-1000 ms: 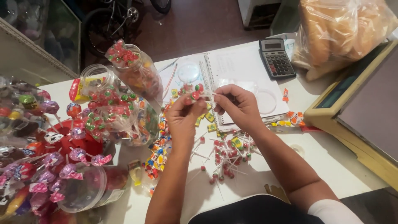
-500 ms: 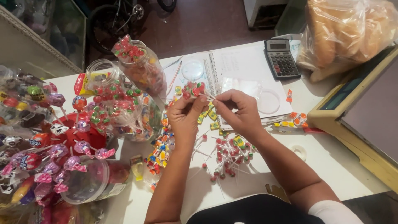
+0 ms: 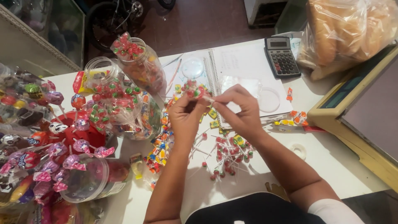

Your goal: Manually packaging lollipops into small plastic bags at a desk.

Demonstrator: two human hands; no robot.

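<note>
Head view, looking down on a white table [image 3: 331, 166] crowded with sweets.

Left hand [image 3: 184, 114]: raised above the table centre, grip clamped on a small bunch of lollipops [image 3: 192, 89], red and green heads fanned upward above the fingers.

Right hand [image 3: 240, 110]: just beside the left, thumb and forefinger pinched together on a single white stick at the bunch's right edge; both hands touching the same bunch.

Loose lollipops [image 3: 228, 155]: scattered flat on the table directly below the hands, sticks crossing, between the two forearms.

Strip of small wrapped candies [image 3: 159, 149]: lying left of the loose pile, running toward the near table edge.

Clear jars of lollipops [image 3: 120, 103]: tipped on their sides at left of the hands, open mouths facing away; a taller jar [image 3: 139, 62] behind them, likewise filled.

Red stand of wrapped lollipops [image 3: 62, 141]: far left, with pink and purple wrappers pointing outward; round clear tub [image 3: 89, 178] below it.

Spiral notebook [image 3: 248, 62]: open behind the hands, partly covered by a clear round lid [image 3: 269, 99].

Calculator [image 3: 282, 56]: on the notebook's upper right corner.

Bag of bread rolls [image 3: 348, 29]: top right, in clear plastic.

Beige weighing scale [image 3: 360, 116]: right edge, well apart from the hands.
</note>
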